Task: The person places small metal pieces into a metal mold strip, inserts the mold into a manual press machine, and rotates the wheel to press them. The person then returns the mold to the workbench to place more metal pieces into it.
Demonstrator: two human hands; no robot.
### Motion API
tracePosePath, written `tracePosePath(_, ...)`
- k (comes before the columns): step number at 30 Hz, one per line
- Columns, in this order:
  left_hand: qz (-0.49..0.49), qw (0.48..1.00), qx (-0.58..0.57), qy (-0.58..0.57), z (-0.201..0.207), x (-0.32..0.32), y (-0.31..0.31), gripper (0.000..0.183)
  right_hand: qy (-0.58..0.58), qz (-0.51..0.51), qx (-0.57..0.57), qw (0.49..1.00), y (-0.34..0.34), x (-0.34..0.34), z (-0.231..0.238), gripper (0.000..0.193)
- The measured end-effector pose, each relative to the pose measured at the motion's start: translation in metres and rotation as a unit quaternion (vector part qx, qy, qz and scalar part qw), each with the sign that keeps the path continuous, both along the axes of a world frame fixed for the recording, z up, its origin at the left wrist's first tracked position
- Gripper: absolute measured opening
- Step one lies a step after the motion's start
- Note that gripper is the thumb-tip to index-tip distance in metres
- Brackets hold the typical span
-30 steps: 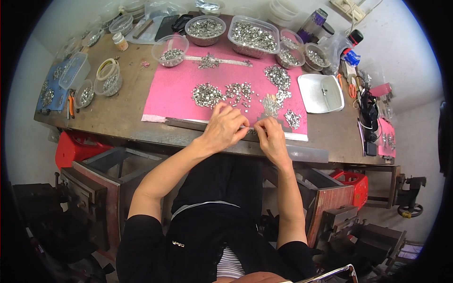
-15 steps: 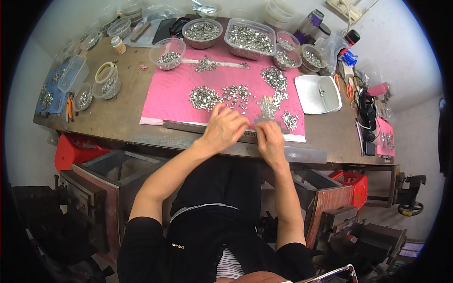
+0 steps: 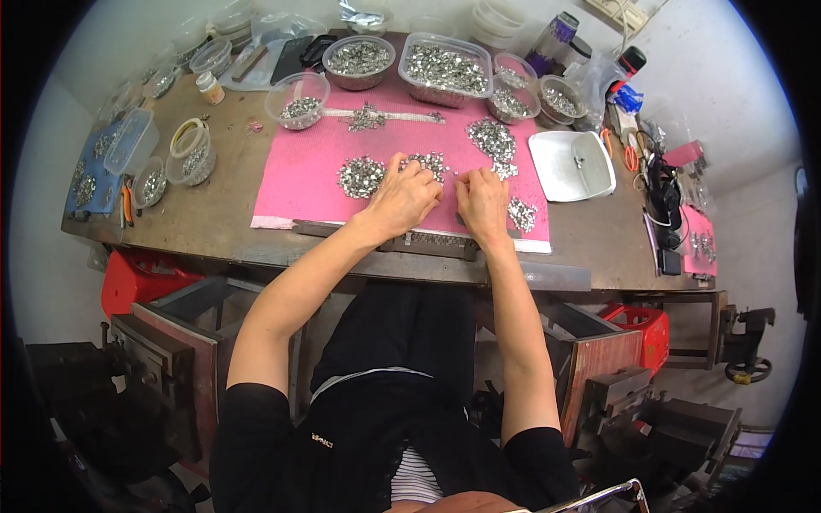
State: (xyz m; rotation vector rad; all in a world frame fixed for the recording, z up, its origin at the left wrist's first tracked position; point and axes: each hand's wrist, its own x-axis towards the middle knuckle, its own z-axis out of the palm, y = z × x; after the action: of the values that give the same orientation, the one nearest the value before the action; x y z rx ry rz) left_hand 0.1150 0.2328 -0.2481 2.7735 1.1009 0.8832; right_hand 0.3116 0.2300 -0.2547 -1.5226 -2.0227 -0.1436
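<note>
My left hand (image 3: 402, 198) is over the pink mat (image 3: 295, 184), fingers curled down at the near side of a pile of small square metal pieces (image 3: 425, 161). Whatever its fingertips pinch is hidden. A bigger pile of metal pieces (image 3: 361, 176) lies just left of it. My right hand (image 3: 484, 203) has its fingers bent and drawn together on the mat, covering a heap of thin metal pieces; its grip is too small to make out. Below both hands, along the table's front edge, lies a dark metal bar fixture (image 3: 432, 244) with a row of small parts in it.
Clear tubs of metal pieces (image 3: 445, 73) line the back of the mat. At the right are a white tray (image 3: 571, 171), a shiny pile (image 3: 522, 214) and orange-handled scissors (image 3: 631, 157). Orange-handled pliers (image 3: 127, 205) lie at the left. A grey metal strip (image 3: 556, 275) sits on the front edge.
Both hands have moved away from the bar fixture, farther onto the mat. My left hand has come to the square pieces, my right over the thin ones. More of the fixture shows.
</note>
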Motion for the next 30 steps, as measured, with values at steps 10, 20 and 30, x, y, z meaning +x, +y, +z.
tracePosePath(10,-0.013,0.988,-0.028,-0.154,-0.003,0.018,-0.069,0.012,0.205,0.076,-0.064,0.974,-0.097,0.010,0.013,0.008)
tracePosePath(20,-0.013,0.984,-0.019,-0.176,-0.013,0.018,-0.076,0.015,0.182,0.083,0.018,0.980,-0.106,0.007,-0.001,0.013)
tracePosePath(30,0.178,0.962,-0.008,-0.209,0.011,-0.096,-0.101,0.027,0.225,0.047,-0.017,0.973,-0.104,0.005,-0.001,0.016)
